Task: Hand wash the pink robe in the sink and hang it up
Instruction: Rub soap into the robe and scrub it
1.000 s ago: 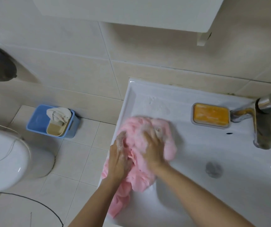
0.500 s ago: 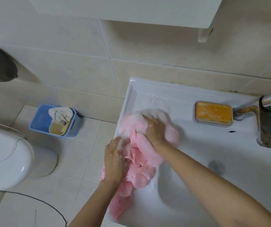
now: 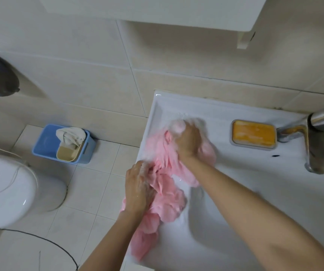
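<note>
Pink robe (image 3: 167, 194): bunched and wet, lying along the left side of the white sink (image 3: 221, 112), with its near end trailing over the front-left edge. White suds cover its far end. Left grip (image 3: 138, 186): fingers curled into the fabric at the middle of the robe, clutching a fold against the sink's left rim. Right grip (image 3: 188, 141): closed around the soapy far bunch, near the back-left corner. An orange soap bar in a grey dish (image 3: 254, 134) sits on the back ledge, just beside the metal tap (image 3: 315, 145). A blue bin (image 3: 45, 142) stands on the tiled floor.
</note>
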{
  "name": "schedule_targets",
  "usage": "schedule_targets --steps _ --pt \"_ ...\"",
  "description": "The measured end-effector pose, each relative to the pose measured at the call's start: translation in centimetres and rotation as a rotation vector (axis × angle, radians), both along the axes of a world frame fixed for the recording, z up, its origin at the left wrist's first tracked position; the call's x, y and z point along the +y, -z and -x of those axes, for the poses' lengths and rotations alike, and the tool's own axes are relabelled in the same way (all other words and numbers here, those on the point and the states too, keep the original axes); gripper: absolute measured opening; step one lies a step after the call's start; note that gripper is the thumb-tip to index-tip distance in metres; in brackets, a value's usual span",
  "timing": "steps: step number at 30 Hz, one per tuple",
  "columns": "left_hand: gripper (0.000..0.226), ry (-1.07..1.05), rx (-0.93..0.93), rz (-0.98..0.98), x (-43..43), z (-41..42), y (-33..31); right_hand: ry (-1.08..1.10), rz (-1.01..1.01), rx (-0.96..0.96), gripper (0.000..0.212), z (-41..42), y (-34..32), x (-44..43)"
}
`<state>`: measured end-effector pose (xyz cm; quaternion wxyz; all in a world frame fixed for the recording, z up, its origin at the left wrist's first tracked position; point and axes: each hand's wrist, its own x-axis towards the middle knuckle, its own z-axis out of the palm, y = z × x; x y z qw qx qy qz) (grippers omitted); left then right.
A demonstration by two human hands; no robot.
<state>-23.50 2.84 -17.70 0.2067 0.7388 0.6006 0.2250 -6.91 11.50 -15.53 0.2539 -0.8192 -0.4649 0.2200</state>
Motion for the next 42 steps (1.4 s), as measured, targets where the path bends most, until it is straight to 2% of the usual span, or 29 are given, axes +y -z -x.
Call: schedule_targets --steps 1,2,4,5,6,7,8,10,12,13,15,17,19,22,23,24,25,26,28,29,31,33,34,36,38,40,42 --pt "0.02 0.005 0.004 -0.015 -0.1 -0.1 -0.1 0.055 -0.057 0.036 0.034 1.1 -0.4 -1.9" --pt "0.016 -0.009 0.014 -0.04 0.0 0.0 -0.3 -0.002 -0.097 0.041 0.033 2.4 -0.3 -4.3" --pt "0.013 -0.034 0.035 -0.052 0.3 0.0 -0.3 -0.283 -0.047 0.015 0.034 4.8 -0.4 -8.9" --pt "0.014 -0.032 0.043 -0.066 0.4 0.0 -0.1 -0.458 -0.027 -0.081 0.034 4.5 0.3 -8.9" --pt "0.015 -0.028 0.061 -0.075 0.3 0.1 -0.1 -0.517 -0.082 -0.228 0.034 3.2 0.5 -7.3" --pt "0.015 -0.007 0.087 -0.081 0.1 0.1 0.1 -0.499 -0.159 -0.226 0.033 2.1 1.0 -4.8" --pt "0.019 0.0 0.104 -0.077 -0.1 0.1 0.2 -0.48 -0.161 -0.06 0.031 1.4 1.0 -2.6" --pt "0.024 -0.01 0.103 -0.062 -0.2 0.1 -0.1 -0.282 -0.012 -0.12 0.021 0.1 0.6 1.3" --pt "0.022 -0.017 0.119 -0.051 -0.1 0.0 -0.3 -0.031 -0.051 -0.126 0.024 -0.1 -0.4 1.4" --pt "0.019 -0.005 0.16 -0.052 0.0 0.1 -0.3 -0.03 -0.139 -0.073 0.023 0.8 -0.7 -0.3" --pt "0.008 0.012 0.256 -0.059 0.2 0.2 0.0 -0.194 -0.199 0.062 0.025 3.3 -0.9 -5.5" --pt "0.017 -0.001 0.267 -0.065 0.2 0.2 0.0 -0.394 -0.197 0.005 0.02 4.3 0.7 -7.9" --pt "0.022 -0.004 0.248 -0.099 0.0 0.2 -0.1 -0.361 -0.155 -0.125 0.022 2.2 0.9 -3.9" --pt "0.033 0.009 0.211 -0.121 -0.2 0.2 -0.5 -0.172 0.026 -0.171 0.027 -1.4 -0.2 2.2" --pt "0.032 0.007 0.215 -0.128 -0.2 0.1 -0.5 -0.102 -0.018 -0.162 0.026 -1.5 -0.4 2.2" --pt "0.026 0.005 0.22 -0.136 -0.2 0.1 -0.5 -0.052 -0.159 -0.145 0.024 -0.8 -0.8 0.8" --pt "0.022 0.001 0.232 -0.149 -0.3 0.1 -0.5 -0.087 -0.288 -0.118 0.023 0.7 -0.4 -1.5" --pt "0.023 -0.002 0.239 -0.155 -0.3 0.1 -0.6 -0.189 -0.311 -0.065 0.026 2.3 -0.3 -4.5" --pt "0.028 0.002 0.241 -0.167 -0.4 0.1 -0.3 -0.403 -0.22 -0.016 0.03 3.7 0.3 -8.2" --pt "0.027 0.01 0.256 -0.179 -0.4 0.2 -0.1 -0.454 -0.146 -0.03 0.028 3.1 0.5 -7.1" --pt "0.022 0.033 0.322 -0.183 -0.5 0.3 0.2 -0.323 0.055 -0.116 0.023 0.7 0.6 -2.0" --pt "0.034 0.047 0.363 -0.168 -0.5 0.1 0.1 -0.197 0.156 -0.127 0.023 -1.9 0.3 2.3" --pt "0.04 0.054 0.374 -0.162 -0.4 0.0 0.0 -0.121 0.142 -0.103 0.024 -2.1 0.0 2.8" --pt "0.033 0.047 0.378 -0.179 -0.3 -0.1 -0.2 -0.018 -0.127 -0.079 0.021 0.0 0.2 -0.1" --pt "0.03 0.032 0.347 -0.174 -0.2 -0.2 -0.4 -0.185 -0.319 -0.073 0.018 3.2 0.4 -5.9" --pt "0.039 0.026 0.328 -0.148 -0.1 -0.2 -0.6 -0.354 -0.343 -0.176 0.021 3.5 1.9 -7.7" --pt "0.043 0.048 0.362 -0.133 -0.2 -0.3 -0.8 -0.376 -0.3 -0.312 0.014 1.6 2.6 -3.4"
